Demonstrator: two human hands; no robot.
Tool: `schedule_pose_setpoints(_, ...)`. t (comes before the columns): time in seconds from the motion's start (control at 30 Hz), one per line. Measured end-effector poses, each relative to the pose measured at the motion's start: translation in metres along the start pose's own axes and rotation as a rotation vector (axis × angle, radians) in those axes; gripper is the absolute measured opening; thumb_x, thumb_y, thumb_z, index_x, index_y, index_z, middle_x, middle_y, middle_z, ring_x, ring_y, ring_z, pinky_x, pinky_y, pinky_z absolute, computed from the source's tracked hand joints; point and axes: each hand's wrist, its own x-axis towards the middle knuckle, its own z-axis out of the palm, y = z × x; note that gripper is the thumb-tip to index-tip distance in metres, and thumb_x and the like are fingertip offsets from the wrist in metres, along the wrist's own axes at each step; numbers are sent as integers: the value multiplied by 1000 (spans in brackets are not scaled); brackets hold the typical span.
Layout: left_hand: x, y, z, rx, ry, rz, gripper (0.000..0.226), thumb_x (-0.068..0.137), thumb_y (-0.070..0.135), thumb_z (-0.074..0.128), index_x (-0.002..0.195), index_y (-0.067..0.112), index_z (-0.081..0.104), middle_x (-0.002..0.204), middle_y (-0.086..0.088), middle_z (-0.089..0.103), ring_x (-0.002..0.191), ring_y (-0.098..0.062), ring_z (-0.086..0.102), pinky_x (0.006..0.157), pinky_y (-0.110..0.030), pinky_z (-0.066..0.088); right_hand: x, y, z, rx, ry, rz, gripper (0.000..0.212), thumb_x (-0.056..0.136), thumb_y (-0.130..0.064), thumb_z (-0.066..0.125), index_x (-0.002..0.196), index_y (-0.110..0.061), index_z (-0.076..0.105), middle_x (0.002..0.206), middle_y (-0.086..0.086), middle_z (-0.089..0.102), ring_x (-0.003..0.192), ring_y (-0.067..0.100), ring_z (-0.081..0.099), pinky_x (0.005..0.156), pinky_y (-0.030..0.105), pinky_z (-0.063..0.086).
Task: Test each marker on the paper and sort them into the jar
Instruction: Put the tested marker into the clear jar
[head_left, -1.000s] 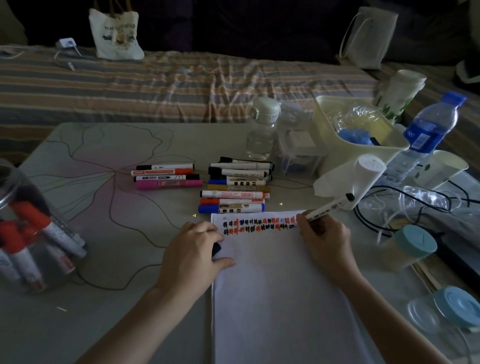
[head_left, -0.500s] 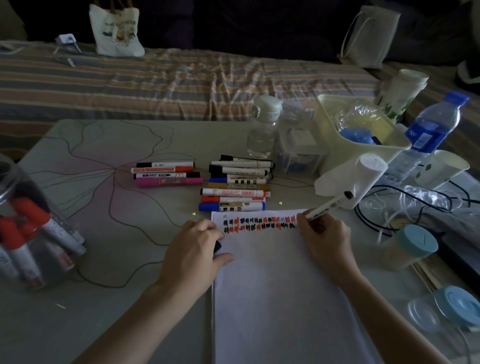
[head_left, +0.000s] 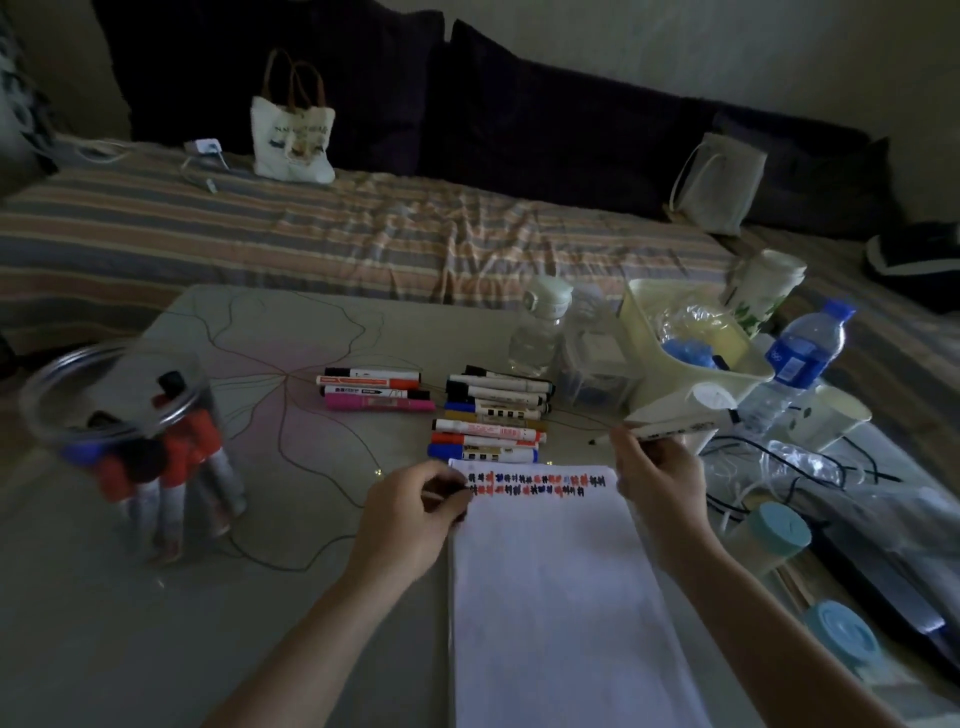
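A white sheet of paper (head_left: 561, 587) lies on the table with two rows of red, black and blue test marks along its top edge. My right hand (head_left: 657, 478) grips an uncapped white marker (head_left: 675, 427) lifted off the paper, tip pointing left. My left hand (head_left: 410, 512) rests at the paper's top left corner, fingers curled round a small dark cap (head_left: 451, 488). Two groups of markers lie beyond the paper: a left group (head_left: 374, 389) and a right group (head_left: 491, 413). A clear jar (head_left: 130, 431) at the left holds several capped markers.
A clear bottle (head_left: 540, 325), a cream tub (head_left: 685, 338), a blue-capped water bottle (head_left: 800, 353), paper cups, cables and teal-lidded containers (head_left: 774, 535) crowd the table's right side. A striped bed with two tote bags lies behind the table.
My right hand has lifted the marker off the paper and turned it level, tip to the left. The view has tilted up and shifted, bringing the jar further into frame.
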Motion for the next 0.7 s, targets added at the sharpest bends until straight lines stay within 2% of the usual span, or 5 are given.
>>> schedule_pose_setpoints(0.17,-28,9,-1,-604,-130,-311,15,90,-1,60,99,10,66,107,-18,66,96,-29,68,74,-26,59,-58,-26,31,194,-102,63,16,89,-16,66,78,-10,58,56,-3,45,53,11,39,51,25,36)
schedule_pose_setpoints(0.27,-36,10,-15,-691,-108,-342,20,90,-1,60,104,11,67,102,-11,70,92,-24,70,72,-24,58,-83,-27,51,291,-148,120,18,89,-19,66,87,-3,61,60,0,48,54,10,40,52,24,37)
schedule_pose_setpoints(0.4,-34,8,-37,-799,36,-390,13,88,4,65,91,17,69,89,-6,74,87,-21,70,74,-28,56,-99,-36,69,342,-233,94,18,89,-21,67,87,-3,65,64,5,52,54,11,46,52,23,42)
schedule_pose_setpoints(0.57,-31,10,-43,-985,157,-450,11,88,5,66,98,8,68,93,-13,75,85,-21,72,68,-25,57,-108,-42,85,347,-278,48,51,91,-37,60,77,12,62,60,9,53,52,15,47,49,27,40)
schedule_pose_setpoints(0.7,-30,14,-46,-1071,133,-490,16,87,6,65,102,6,69,94,-13,75,87,-22,73,74,-29,56,-108,-39,87,355,-258,25,39,91,-30,61,79,7,67,62,9,59,54,17,51,49,26,42)
